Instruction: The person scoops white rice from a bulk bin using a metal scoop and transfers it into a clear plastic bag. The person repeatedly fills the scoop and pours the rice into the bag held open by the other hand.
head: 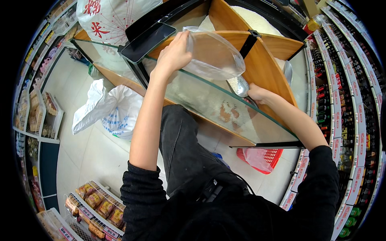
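My left hand [175,53] grips the rim of a clear plastic bag [218,52], which spreads to the right over a wood-and-glass bulk bin. In my right hand [259,94] is a metal scoop [241,86] with white grains, which look like rice, in its bowl. The scoop is inside the bin, just below the bag's lower right end; whether they touch I cannot tell. Through the glass front panel [193,90] white grain shows, with brown patches of the bin floor among it. Part of the scoop's handle is hidden by my fingers.
A smartphone [149,42] lies on the bin's left frame. Another metal scoop [288,72] stands in the right compartment. White sacks [119,111] sit to the left. A red plastic basket [273,158] is below the bin. Bottle shelves [337,99] line the right; packaged food racks [99,205] stand lower left.
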`<action>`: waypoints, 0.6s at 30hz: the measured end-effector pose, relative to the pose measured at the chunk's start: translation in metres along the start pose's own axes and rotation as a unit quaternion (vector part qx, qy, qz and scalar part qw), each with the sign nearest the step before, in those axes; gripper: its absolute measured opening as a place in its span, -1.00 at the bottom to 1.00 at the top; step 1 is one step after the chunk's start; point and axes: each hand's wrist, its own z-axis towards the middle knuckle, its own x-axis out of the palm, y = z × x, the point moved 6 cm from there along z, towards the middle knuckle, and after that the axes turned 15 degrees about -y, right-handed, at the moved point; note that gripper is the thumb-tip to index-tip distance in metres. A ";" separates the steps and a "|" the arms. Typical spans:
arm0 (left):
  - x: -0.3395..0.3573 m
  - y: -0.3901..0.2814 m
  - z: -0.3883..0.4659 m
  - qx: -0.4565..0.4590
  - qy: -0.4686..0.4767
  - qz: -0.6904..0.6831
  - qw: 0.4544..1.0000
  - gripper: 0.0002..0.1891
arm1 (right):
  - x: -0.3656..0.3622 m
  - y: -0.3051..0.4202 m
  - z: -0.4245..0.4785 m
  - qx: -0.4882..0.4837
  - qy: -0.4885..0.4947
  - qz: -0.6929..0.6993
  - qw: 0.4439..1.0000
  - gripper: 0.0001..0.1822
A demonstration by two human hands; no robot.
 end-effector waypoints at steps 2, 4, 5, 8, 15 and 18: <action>0.003 0.002 0.002 0.004 -0.004 -0.004 1.000 -0.32 | -0.013 -0.001 -0.014 -0.023 -0.007 0.044 0.999 -0.75; 0.003 -0.002 0.001 -0.007 0.011 -0.011 1.000 -0.32 | -0.028 0.004 -0.036 -0.038 -0.017 0.087 0.995 -0.73; 0.001 -0.002 0.001 -0.014 0.018 -0.013 1.000 -0.31 | -0.036 0.010 -0.048 -0.047 -0.019 0.107 0.993 -0.72; 0.001 -0.003 0.000 0.003 0.004 -0.010 1.000 -0.30 | -0.066 0.032 -0.080 -0.117 -0.063 0.109 0.985 -0.77; 0.000 -0.004 -0.002 0.002 0.012 -0.012 1.000 -0.28 | -0.101 0.102 -0.123 -0.266 -0.103 -0.039 0.958 -0.66; 0.002 0.000 -0.001 0.014 0.004 -0.013 1.000 -0.28 | -0.089 0.139 -0.137 -0.309 -0.092 -0.111 0.940 -0.70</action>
